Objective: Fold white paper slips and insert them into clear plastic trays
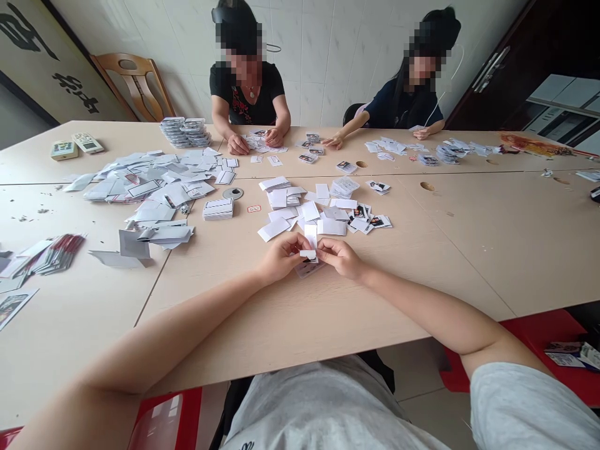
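At the near middle of the table, my left hand (282,257) pinches one side of a small white paper piece (308,254) with a dark picture showing at its lower edge. My right hand (341,257) grips the other side between thumb and fingers. Just beneath lies a small clear plastic case (308,269), partly hidden by my hands. A blank white strip (310,235) stands out beyond my fingertips; whether it is joined to the held paper I cannot tell. Past my hands spread loose white envelopes (281,219) and small photo cards (360,212).
A large heap of white envelopes (154,178) covers the left side, near a stack of cards (218,209). Stacked plastic cases (185,132) stand at the far left. Across the table (422,275), two people handle cards (387,146). A cable hole (427,186) opens on the right.
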Demonstrator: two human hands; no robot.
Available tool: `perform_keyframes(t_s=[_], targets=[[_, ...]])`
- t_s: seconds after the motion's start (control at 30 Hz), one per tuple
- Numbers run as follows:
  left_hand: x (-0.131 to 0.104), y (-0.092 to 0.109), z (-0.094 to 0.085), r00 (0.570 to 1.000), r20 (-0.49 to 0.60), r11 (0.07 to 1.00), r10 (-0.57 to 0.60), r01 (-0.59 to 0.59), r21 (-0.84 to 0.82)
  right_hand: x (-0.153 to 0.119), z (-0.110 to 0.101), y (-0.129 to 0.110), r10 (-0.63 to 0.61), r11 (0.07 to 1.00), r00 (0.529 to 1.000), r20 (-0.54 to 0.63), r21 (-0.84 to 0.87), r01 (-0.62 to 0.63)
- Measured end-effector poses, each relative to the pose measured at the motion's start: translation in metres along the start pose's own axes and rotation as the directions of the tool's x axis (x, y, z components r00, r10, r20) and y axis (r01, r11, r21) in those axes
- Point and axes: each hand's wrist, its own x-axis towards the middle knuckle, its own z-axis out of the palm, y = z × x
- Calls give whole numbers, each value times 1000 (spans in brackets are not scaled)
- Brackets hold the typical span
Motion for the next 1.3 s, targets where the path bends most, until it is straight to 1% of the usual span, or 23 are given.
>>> perform_keyframes(t_s=[0.07,0.23,0.43,0.6,0.73,0.87,1.0,1.13,1.2,1.3], targets=[[0,0,0,1000,-2,1000,-9,9,-19,0,-1,0,1,1000,1000,-5,4,-1],[0,1,0,999,-6,996,-46,45,-78,2,-2,0,-3,999,1000,-28,-48,2],[0,3,-1,997,10,987,-77,77,-138,3,-1,-2,-32,999,999,-13,-21,31],[-1,5,-1,995,18,975,-100,102,-198,3,-2,-2,-13,1000,999,-31,-17,12],[-1,6,-2,994,30,968,-102,107,-226,3,-3,1,-27,998,998,-53,-58,24],[0,7,-3,991,39,959,-126,132,-252,2,-1,3,-9,997,999,-53,-77,5],[0,8,-2,990,29,952,-139,142,-270,1,-1,4,-18,995,998,-67,-96,11],[1,9,-2,989,-6,943,-147,139,-304,1,-1,4,-30,992,996,-88,-122,19],[1,9,-2,987,-25,933,-158,141,-332,1,-1,3,-18,995,995,-100,-98,8],[2,10,-3,982,-40,924,-185,160,-346,3,-1,5,-3,1000,991,-134,17,5]])
